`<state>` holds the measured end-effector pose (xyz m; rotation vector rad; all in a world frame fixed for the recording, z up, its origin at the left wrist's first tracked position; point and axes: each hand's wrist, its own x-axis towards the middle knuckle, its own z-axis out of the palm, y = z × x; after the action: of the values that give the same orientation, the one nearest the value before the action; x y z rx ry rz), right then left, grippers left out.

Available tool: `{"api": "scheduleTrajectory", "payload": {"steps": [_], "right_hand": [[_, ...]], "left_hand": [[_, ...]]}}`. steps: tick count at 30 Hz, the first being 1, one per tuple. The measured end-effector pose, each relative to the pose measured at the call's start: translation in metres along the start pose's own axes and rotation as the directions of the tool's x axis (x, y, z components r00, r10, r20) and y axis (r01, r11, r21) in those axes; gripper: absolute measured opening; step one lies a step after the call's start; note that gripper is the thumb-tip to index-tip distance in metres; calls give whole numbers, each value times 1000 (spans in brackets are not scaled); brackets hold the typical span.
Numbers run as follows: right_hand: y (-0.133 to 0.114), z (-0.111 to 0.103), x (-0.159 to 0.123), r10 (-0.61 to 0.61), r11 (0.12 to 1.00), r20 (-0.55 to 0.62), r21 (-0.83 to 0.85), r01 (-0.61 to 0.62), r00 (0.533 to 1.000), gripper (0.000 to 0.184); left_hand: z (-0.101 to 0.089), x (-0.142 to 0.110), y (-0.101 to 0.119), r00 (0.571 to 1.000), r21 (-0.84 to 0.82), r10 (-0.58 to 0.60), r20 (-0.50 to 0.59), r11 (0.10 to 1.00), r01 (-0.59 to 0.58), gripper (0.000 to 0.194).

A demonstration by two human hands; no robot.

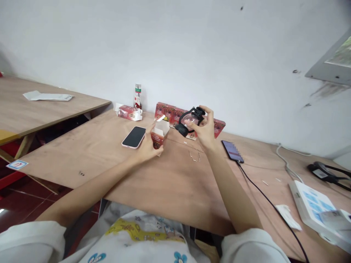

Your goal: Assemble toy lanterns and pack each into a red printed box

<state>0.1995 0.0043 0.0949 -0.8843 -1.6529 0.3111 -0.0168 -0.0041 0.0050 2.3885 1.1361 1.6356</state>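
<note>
My left hand (149, 144) is closed round a small red box (158, 138) with its white top flaps raised, standing on the wooden table. Higher up, my right hand (205, 128) grips a small black lantern (188, 122) with a clear, rounded middle, tilted above the table. Behind the lantern stands a row of red boxes (170, 112) along the wall, partly hidden by it and my right hand. A bent thin wire (195, 157) lies on the table below the lantern. Left of my left hand rests a pink-edged phone (134, 137).
Farther back are an opened red box (128, 113) on its side and a clear bottle (137, 96). On the right lie a phone (232, 151) with a black cable (263, 193), a white power strip (315, 208) and a black handled object (326, 173).
</note>
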Motion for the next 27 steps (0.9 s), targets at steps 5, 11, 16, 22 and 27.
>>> {"api": "scheduleTrajectory", "payload": {"steps": [5,11,16,22,27], "right_hand": [[8,-2,-20,86,971,26,-227,-77,996,64],[33,11,-64,104,963,204,-266,-47,974,55],[33,2,-77,24,978,281,-206,36,959,42],[68,-27,-61,177,925,-16,-339,-172,984,43],[114,-49,-59,482,686,-53,-598,-414,874,61]], "left_hand": [[-12,11,-8,991,151,35,-128,988,-15,84],[-12,-2,3,947,319,246,-208,932,-172,88],[3,-12,11,939,285,343,-17,902,-324,68],[3,-3,4,943,386,308,-124,891,-240,71],[0,-1,-3,918,477,328,-223,858,-191,72]]}}
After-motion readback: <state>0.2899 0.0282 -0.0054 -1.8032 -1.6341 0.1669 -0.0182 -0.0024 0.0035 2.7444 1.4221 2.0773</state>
